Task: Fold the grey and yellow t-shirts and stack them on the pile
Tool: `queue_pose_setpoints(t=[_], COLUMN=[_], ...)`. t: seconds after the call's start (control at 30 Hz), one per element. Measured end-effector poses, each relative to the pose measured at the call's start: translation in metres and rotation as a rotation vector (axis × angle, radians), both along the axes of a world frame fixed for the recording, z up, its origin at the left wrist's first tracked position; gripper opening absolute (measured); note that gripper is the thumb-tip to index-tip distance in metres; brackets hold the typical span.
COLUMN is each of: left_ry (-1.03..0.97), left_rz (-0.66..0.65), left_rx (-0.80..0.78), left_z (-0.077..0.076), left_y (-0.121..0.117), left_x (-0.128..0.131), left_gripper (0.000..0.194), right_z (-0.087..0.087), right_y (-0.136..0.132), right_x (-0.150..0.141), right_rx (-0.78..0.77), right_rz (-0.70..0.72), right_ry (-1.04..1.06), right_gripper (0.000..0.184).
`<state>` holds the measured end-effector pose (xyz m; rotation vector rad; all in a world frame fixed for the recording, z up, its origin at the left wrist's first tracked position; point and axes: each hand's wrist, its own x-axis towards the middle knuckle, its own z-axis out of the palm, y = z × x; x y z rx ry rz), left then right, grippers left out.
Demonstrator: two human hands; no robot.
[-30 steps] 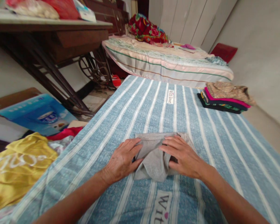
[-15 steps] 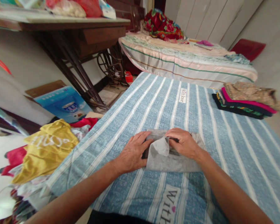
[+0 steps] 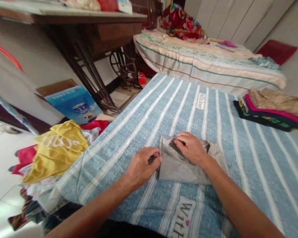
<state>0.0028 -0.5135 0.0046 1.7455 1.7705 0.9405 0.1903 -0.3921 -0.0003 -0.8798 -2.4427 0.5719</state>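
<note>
A folded grey garment [image 3: 183, 170] lies on the blue-and-white striped bedsheet [image 3: 144, 132] in front of me. My right hand [image 3: 190, 147] reaches over its upper part, with thumb and fingers closed on a darker fold of the cloth. At the garment's left edge is my left hand [image 3: 145, 165], its fingers curled and the thumb and forefinger pinching at the border. The cloth beneath my right palm is hidden.
A stack of folded clothes [image 3: 270, 112] sits at the right of the sheet. Down on the left is a heap of clothes with a yellow shirt [image 3: 57, 148] on top. Beyond stand a blue box [image 3: 74, 104], a treadle table [image 3: 89, 19] and another bed [image 3: 208, 62].
The raised light-grey flap now lies flatter over the garment. My left hand has drawn its spread fingers together at the left edge. My view has shifted slightly left.
</note>
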Motion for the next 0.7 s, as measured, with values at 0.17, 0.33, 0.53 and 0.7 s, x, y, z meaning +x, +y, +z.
queue_pose_setpoints(t=[0.17,0.33,0.53,0.7], left_ry=[0.048,0.060,-0.062,-0.287], left_rz=[0.073,0.073,0.136,0.179], left_rx=[-0.094,-0.256,-0.281,-0.233], left_z=[0.008,0.014,0.014,0.015], left_y=[0.001,0.005,0.008,0.035], left_x=[0.014,0.024,0.019,0.012], left_gripper=[0.012,0.011,0.027,0.038], right_z=[0.017,0.022,0.018,0.022], right_y=[-0.005,-0.011,-0.002,0.011], right_x=[0.001,-0.013,-0.021,-0.016], right_rx=[-0.011,0.070,-0.069,-0.256], right_rz=[0.027,0.007,0.065,0.177], right_ry=[0.034,-0.094,-0.003,0.145], right_gripper=[0.029,0.031,0.013,0.010])
